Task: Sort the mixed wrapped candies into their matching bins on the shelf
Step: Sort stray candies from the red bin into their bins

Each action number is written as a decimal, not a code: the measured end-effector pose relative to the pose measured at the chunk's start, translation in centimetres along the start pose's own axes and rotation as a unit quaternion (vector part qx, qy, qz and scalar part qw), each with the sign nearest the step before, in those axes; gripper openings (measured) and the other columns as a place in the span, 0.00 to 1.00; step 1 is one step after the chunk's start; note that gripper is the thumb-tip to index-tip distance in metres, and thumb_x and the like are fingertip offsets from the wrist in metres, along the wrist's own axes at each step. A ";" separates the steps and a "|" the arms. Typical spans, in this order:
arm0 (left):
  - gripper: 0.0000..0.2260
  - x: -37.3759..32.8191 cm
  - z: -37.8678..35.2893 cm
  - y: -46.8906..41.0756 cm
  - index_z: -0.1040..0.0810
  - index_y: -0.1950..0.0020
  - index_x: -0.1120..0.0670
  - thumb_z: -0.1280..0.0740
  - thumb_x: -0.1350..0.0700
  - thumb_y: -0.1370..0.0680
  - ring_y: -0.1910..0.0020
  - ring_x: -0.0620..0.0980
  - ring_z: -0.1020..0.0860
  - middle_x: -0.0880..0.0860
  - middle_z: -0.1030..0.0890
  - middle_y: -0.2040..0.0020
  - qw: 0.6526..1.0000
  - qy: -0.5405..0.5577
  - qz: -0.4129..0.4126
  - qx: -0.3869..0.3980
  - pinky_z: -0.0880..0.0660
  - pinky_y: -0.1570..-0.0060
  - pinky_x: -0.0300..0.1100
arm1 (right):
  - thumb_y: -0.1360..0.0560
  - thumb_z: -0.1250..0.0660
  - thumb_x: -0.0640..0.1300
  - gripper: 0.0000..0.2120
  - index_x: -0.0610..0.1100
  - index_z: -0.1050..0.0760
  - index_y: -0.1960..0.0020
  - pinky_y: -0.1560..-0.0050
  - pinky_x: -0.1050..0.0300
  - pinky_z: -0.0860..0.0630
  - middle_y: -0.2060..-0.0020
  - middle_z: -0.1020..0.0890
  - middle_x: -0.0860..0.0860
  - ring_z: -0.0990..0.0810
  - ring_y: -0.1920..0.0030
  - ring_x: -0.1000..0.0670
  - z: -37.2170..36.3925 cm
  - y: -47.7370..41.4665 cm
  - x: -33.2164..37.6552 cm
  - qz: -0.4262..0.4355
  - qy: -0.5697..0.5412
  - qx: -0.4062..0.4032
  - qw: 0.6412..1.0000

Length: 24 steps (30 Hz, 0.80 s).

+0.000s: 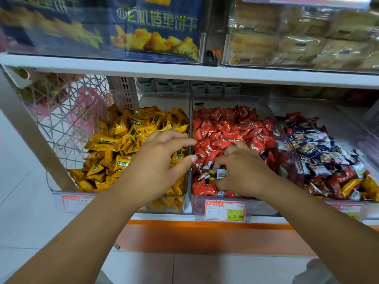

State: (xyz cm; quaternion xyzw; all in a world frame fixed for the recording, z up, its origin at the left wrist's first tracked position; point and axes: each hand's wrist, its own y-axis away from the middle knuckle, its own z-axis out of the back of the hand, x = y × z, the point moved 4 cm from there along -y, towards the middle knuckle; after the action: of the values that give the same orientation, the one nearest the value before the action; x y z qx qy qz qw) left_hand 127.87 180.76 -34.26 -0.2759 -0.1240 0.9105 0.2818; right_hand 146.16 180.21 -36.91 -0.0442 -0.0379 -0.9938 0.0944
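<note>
Both forearms reach up from the bottom corners of the frame toward the shelf. Centre-left, the left hand (pixel 158 160) hovers with fingers loosely spread, holding nothing, over the divider between the yellow bin (pixel 164 99) and the red bin (pixel 229 100), probably ready to take strays. Centre-right, the right hand (pixel 244 171) sits among the red candies (pixel 221 128), fingers curled round a few blue-and-white candies (pixel 220 173) that do not belong there. Their likely home is the mixed bin (pixel 307 107) at right, where blue wrappers pile with red and yellow ones. Clear walls rise between compartments, so a lift must clear them, and the upper shelf edge (pixel 184 72) limits headroom.
</note>
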 end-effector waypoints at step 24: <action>0.12 1.0 4.1 -1.0 0.24 0.41 0.44 0.31 0.54 0.23 0.45 0.46 0.26 0.44 0.21 0.46 0.970 0.106 0.110 -0.189 0.28 0.44 0.43 | 0.24 0.30 0.44 0.07 0.55 0.17 0.51 0.58 0.75 0.29 0.59 0.18 0.66 0.22 0.57 0.68 3.6 1.1 -2.1 0.055 -0.295 -0.002 0.954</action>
State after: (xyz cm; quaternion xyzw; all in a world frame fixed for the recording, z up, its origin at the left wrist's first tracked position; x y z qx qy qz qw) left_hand 125.33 181.86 -30.98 -0.4307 -0.2319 0.8618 0.1344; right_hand 148.68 179.85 -33.43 -0.3375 -0.0593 -0.9299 0.1337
